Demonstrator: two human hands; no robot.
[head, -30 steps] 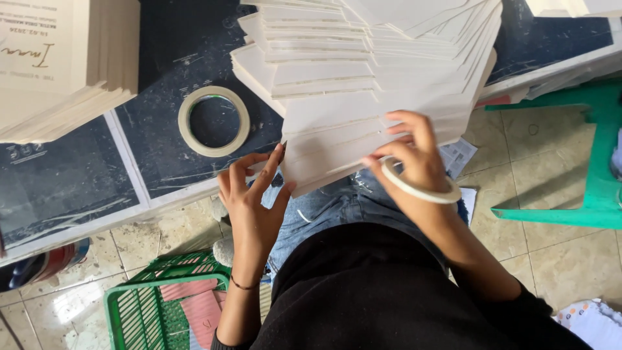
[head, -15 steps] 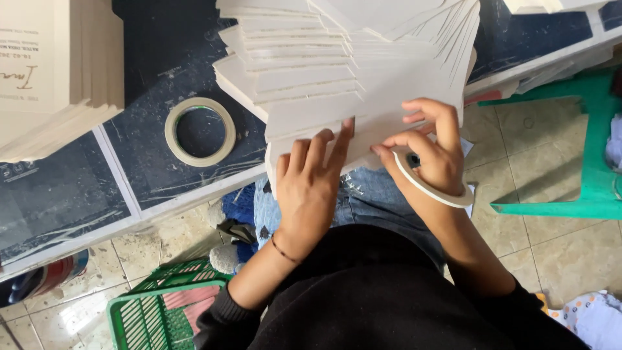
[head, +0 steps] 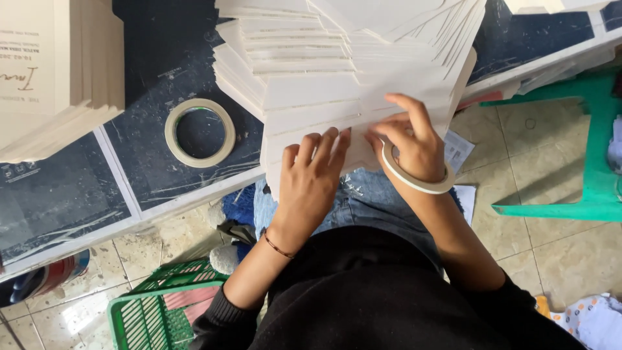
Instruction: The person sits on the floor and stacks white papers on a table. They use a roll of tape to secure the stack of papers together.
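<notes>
The left hand (head: 311, 178) has slid in from the side and now lies flat, fingers outstretched, on the lowest cream card (head: 324, 133) beside the right hand (head: 411, 146), which pinches that card's edge with a tape ring (head: 414, 181) around its wrist.

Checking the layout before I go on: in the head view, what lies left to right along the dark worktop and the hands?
Stack of printed cream cards → tape roll lying flat → left hand → right hand with a tape roll around it → green plastic stool.
</notes>
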